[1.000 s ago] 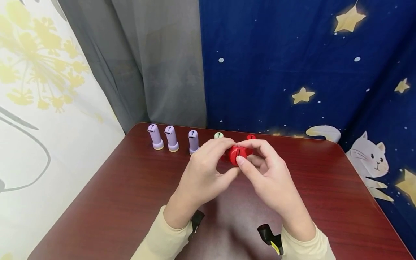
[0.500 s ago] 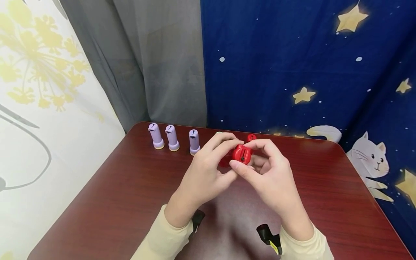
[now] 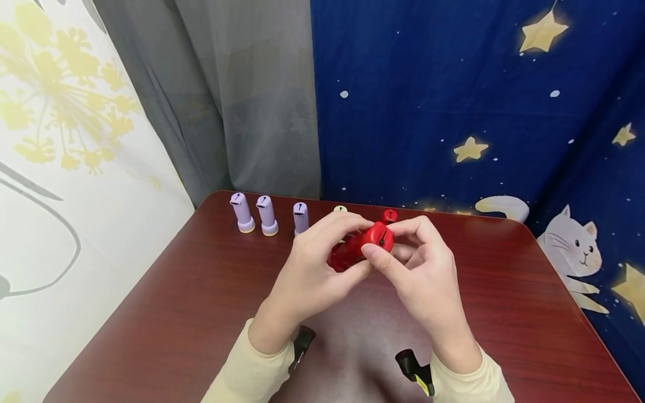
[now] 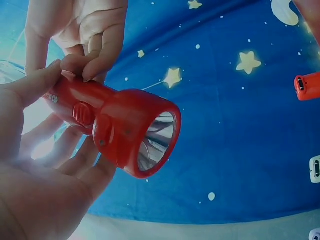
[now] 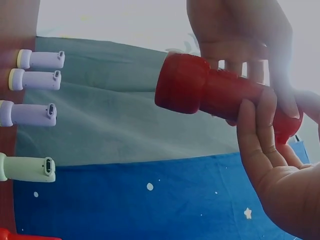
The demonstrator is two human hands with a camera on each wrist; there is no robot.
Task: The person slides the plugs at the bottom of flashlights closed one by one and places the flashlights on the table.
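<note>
Both hands hold a red flashlight [image 3: 353, 251] above the table. My left hand [image 3: 313, 266] has its thumb and fingers around the body. With thumb and fingers, my right hand [image 3: 422, 280] grips the tail end, where a dark slot shows. In the left wrist view the flashlight [image 4: 127, 120] shows its silvery reflector and a ridged switch on its side. In the right wrist view the wide head of the flashlight [image 5: 182, 82] points left, and fingers cover part of the barrel.
Behind the hands, three purple flashlights [image 3: 267, 215] stand upright in a row on the dark red table [image 3: 201, 302]. A pale green flashlight [image 5: 27, 169] and a second red one [image 3: 390, 215] continue the row. Curtains [image 3: 428, 112] hang behind the table's far edge.
The red flashlight has turned in the hands: its tail end has shifted right, and more of its body shows to the left. The standing flashlights have stayed put.
</note>
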